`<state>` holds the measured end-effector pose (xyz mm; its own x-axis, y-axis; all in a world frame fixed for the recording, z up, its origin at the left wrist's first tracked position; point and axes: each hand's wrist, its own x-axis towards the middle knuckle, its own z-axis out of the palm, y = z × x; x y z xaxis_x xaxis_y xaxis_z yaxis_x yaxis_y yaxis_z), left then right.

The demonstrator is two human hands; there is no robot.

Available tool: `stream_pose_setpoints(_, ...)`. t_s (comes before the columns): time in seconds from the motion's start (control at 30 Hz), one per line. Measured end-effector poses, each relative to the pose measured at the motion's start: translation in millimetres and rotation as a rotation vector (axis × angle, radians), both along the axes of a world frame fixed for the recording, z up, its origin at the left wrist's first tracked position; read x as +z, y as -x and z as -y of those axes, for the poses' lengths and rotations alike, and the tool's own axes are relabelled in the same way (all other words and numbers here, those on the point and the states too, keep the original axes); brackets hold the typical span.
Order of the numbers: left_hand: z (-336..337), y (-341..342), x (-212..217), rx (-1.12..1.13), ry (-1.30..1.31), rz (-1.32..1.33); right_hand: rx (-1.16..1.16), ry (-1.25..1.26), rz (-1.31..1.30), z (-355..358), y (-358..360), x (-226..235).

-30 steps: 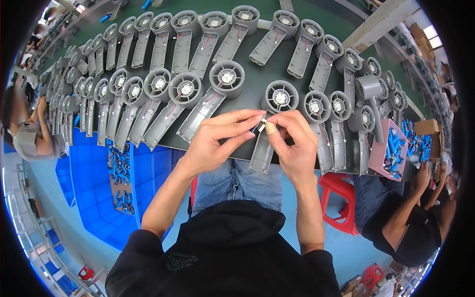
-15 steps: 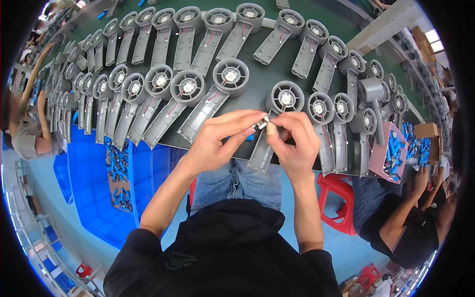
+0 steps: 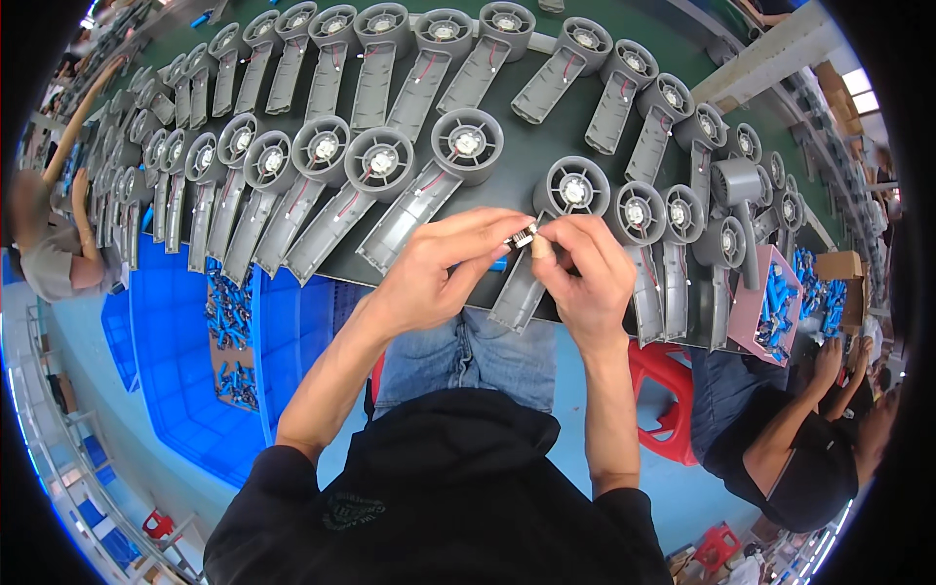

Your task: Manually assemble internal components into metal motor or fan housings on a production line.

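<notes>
Two bare hands meet at the centre of the head view, above the near edge of a dark green workbench. The left hand reaches in from the lower left with the forearm angled up and to the right, fingers curled and the thumb and forefinger pinched narrow. The right hand rises almost straight from the lower edge, its wrist bent inward and its fingertips closed in a matching pinch. Between the two pinches sits a small dark component, gripped at both ends; its long axis runs roughly left to right with the right end tilted slightly upward, though its exact form is too small to tell. Directly beneath the hands lies a grey fan housing with a round head holding a fan motor and a long handle shell, its long axis running from the upper right down to the lower left and its handle pointing toward the person. Many like housings lie in rows across the bench, heads away from the person, thin red wires showing in their handles. A blue bin holding small blue parts on a cardboard sheet stands at lower left, a pink tray of blue cylinders at right, and a red stool beside the person's knees. Another seated person works at lower right.
</notes>
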<state>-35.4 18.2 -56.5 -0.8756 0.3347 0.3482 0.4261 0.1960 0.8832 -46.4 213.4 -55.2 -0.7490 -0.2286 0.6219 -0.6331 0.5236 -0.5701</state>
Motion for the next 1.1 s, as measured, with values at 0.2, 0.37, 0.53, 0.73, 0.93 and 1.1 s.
stream_pose_setpoints(0.2,0.8,-0.9,0.7,-0.014,-0.011,0.044,0.015,-0.119,-0.095,-1.4,5.1,10.1)
stream_pose_setpoints(0.37,1.7,-2.1,2.0,-0.022,-0.028,0.081,0.032,-0.129,-0.107,-3.2,5.1,8.9)
stream_pose_setpoints(0.53,-0.8,-1.3,-1.5,-0.012,-0.071,0.061,-0.084,-0.089,-0.115,1.3,-5.8,7.1)
stream_pose_setpoints(0.73,-3.5,-1.0,7.8,0.035,-0.015,0.069,-0.335,0.208,0.692,11.6,-62.4,17.2)
stream_pose_setpoints(0.93,-39.9,12.5,52.8,0.205,-0.128,0.093,-0.268,0.640,0.993,5.7,-59.0,76.2)
stream_pose_setpoints(1.1,-55.8,162.9,103.4,0.341,-0.133,-0.284,-0.249,-0.091,0.537,-34.2,72.1,127.2)
